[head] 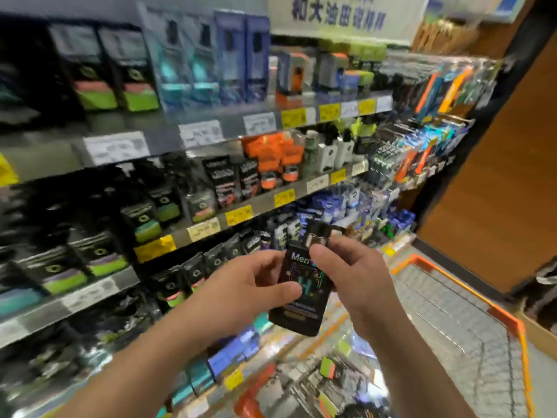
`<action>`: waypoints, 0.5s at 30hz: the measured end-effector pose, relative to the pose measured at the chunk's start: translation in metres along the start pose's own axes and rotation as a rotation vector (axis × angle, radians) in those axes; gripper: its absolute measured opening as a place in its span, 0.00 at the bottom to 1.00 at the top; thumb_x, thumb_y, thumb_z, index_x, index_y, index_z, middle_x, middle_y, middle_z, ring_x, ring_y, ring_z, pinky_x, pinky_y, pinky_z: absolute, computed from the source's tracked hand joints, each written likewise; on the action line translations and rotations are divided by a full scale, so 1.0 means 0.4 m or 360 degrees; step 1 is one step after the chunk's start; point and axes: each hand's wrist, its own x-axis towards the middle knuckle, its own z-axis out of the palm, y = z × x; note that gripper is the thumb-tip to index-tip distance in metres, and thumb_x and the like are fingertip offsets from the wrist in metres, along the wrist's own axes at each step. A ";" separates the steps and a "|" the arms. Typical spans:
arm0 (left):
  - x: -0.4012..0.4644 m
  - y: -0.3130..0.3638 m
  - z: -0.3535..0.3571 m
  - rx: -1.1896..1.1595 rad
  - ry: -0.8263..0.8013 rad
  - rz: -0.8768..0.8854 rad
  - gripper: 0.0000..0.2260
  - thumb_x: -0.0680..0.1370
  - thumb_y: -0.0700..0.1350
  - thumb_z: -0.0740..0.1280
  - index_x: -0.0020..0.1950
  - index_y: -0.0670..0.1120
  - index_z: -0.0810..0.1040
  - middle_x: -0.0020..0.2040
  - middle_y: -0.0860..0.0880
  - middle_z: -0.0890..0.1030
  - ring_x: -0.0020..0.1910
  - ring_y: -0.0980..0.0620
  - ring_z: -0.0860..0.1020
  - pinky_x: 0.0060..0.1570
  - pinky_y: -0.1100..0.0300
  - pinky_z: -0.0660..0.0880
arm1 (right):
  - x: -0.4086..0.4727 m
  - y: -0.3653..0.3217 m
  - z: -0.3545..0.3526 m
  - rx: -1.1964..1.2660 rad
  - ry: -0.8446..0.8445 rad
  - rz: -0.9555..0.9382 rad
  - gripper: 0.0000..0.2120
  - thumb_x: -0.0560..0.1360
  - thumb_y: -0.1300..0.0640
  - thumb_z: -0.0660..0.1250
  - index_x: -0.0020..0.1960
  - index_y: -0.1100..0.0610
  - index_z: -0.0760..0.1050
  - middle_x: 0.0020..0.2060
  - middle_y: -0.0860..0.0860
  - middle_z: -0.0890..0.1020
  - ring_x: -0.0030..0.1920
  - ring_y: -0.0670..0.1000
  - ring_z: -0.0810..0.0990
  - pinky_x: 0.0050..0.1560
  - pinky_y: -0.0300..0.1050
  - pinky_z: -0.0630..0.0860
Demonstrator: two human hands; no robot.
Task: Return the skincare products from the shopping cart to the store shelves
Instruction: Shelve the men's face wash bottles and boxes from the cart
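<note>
A black pump bottle point(301, 297) with "Men" lettering and a dark pump head is held in front of me, above the shopping cart point(470, 321). My left hand point(250, 282) grips its left side with the thumb across the label. My right hand point(352, 273) pinches the upper part near the pump. The store shelves point(211, 224) with men's skincare tubes and boxes stand just beyond and to the left of the bottle.
The orange-rimmed wire cart holds several more packaged products point(337, 375) at its near end. Yellow and white price tags point(238, 214) line the shelf edges. Hanging razors and brushes point(422, 140) fill the right rack. An orange-brown wall point(497, 191) bounds the right side.
</note>
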 end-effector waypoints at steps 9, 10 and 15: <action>-0.197 -0.017 -0.333 -0.0127 0.0732 0.0112 0.14 0.74 0.44 0.78 0.58 0.50 0.83 0.48 0.49 0.88 0.47 0.50 0.86 0.49 0.60 0.81 | 0.059 -0.130 0.406 -0.0094 -0.0330 -0.0193 0.06 0.80 0.51 0.69 0.50 0.52 0.84 0.45 0.49 0.88 0.45 0.46 0.85 0.43 0.38 0.79; -0.217 -0.019 -0.369 -0.0111 0.0788 0.0130 0.16 0.73 0.48 0.79 0.59 0.52 0.84 0.50 0.48 0.87 0.52 0.46 0.86 0.56 0.53 0.82 | 0.060 -0.140 0.446 -0.0127 -0.0378 -0.0205 0.05 0.81 0.51 0.68 0.51 0.50 0.83 0.45 0.46 0.87 0.46 0.44 0.85 0.43 0.37 0.78; -0.314 -0.009 -0.525 -0.0055 0.1042 0.0166 0.14 0.74 0.46 0.78 0.59 0.52 0.83 0.50 0.54 0.88 0.51 0.53 0.86 0.58 0.51 0.79 | 0.059 -0.175 0.617 -0.0376 -0.0609 -0.0319 0.04 0.81 0.46 0.67 0.55 0.41 0.79 0.48 0.35 0.85 0.49 0.37 0.83 0.51 0.37 0.79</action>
